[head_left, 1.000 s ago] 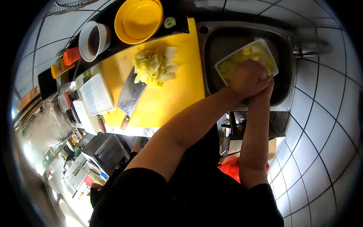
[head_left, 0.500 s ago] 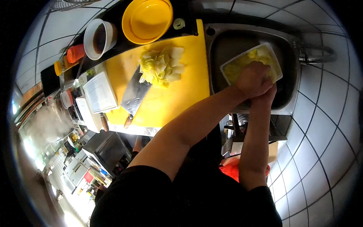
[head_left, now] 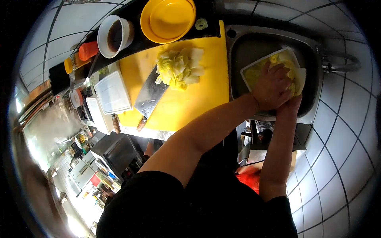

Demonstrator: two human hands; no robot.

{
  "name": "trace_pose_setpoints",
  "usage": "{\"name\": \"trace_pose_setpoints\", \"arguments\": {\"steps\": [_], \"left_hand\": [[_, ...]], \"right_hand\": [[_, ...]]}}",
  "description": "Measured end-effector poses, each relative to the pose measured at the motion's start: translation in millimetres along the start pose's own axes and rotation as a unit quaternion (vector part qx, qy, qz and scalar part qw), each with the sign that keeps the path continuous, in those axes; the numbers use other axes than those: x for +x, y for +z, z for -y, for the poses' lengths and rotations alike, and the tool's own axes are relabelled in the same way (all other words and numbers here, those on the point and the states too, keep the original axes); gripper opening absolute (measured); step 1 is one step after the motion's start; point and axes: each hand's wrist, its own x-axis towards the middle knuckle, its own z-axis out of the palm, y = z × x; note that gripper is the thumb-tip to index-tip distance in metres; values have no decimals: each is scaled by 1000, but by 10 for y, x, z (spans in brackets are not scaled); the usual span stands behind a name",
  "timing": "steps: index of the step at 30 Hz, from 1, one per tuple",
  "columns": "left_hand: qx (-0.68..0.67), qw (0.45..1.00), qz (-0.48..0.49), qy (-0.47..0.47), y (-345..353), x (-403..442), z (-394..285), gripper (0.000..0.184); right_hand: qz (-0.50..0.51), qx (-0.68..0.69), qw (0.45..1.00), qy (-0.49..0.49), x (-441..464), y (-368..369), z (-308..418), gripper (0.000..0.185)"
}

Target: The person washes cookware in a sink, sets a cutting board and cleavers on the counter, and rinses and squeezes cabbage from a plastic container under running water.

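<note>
A white plastic container point(head_left: 303, 77) with yellow-green cabbage leaves point(head_left: 285, 58) sits tilted in the sink. My left hand point(head_left: 273, 86) lies over the leaves inside it, fingers stretched out and apart. At the container's near corner, my right hand point(head_left: 291, 104) grips the rim; its fingers are partly hidden behind the left hand and the container. On the yellow cutting board point(head_left: 206, 95) to the left is a pile of cut cabbage point(head_left: 178, 69). A cleaver point(head_left: 151, 93) rests flat beside it, the blade tip partly against the leaves.
The metal sink point(head_left: 254, 41) has a faucet point(head_left: 341, 63) at its right. Behind the board stand a yellow bowl point(head_left: 168, 20) and a white tub of dark liquid point(head_left: 115, 36). White lidded containers point(head_left: 114, 93) and another wooden knife handle point(head_left: 116, 123) are at the left.
My left hand has gone from closed over the leaves to spread out on them. The container has tilted and turned slightly in the sink. The whole view has shifted a little.
</note>
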Motion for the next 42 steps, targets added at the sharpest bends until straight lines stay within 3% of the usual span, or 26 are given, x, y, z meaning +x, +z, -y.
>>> {"name": "trace_pose_setpoints", "arguments": {"steps": [1, 3, 5, 10, 13, 17, 23, 26, 32, 36, 38, 42], "left_hand": [[-5, 1000, -17, -1, 21, -19, -14, 38], [-137, 986, -42, -88, 100, -29, -72, 40], [-159, 982, -43, -92, 121, -42, -114, 43], [-13, 997, 35, 75, -176, 46, -189, 48], [-98, 992, 59, 54, -46, 74, -132, 43], [-106, 994, -10, 28, 90, 81, -173, 35], [-87, 995, -31, 38, 113, 114, -147, 36], [-89, 995, -40, 35, 122, 121, -140, 37], [-97, 992, -68, 38, 178, 81, -117, 38], [-96, 992, -74, 40, 205, 77, -109, 41], [-96, 992, -73, 46, 201, 77, -105, 41], [-87, 992, -75, 42, 162, 58, -158, 40]], "right_hand": [[-14, -26, 1000, -2, 46, -21, -10, 54], [-38, -51, 998, 9, -15, 91, 22, 53], [-56, -47, 997, 35, -125, 260, 55, 52], [-44, -22, 997, 58, 46, 16, 36, 48], [-28, -9, 997, 76, 151, -142, 60, 47], [-68, -26, 994, 83, 102, -160, 138, 44], [33, 13, 997, 73, 575, -723, -114, 44], [-95, -34, 994, 46, -72, 97, 126, 43], [-11, 5, 998, 60, 182, -189, 53, 41], [-7, 23, 998, 58, 151, -182, 6, 41], [81, 81, 990, 84, 614, -790, -194, 41], [4, 16, 996, 88, 600, -824, -170, 41]]}}
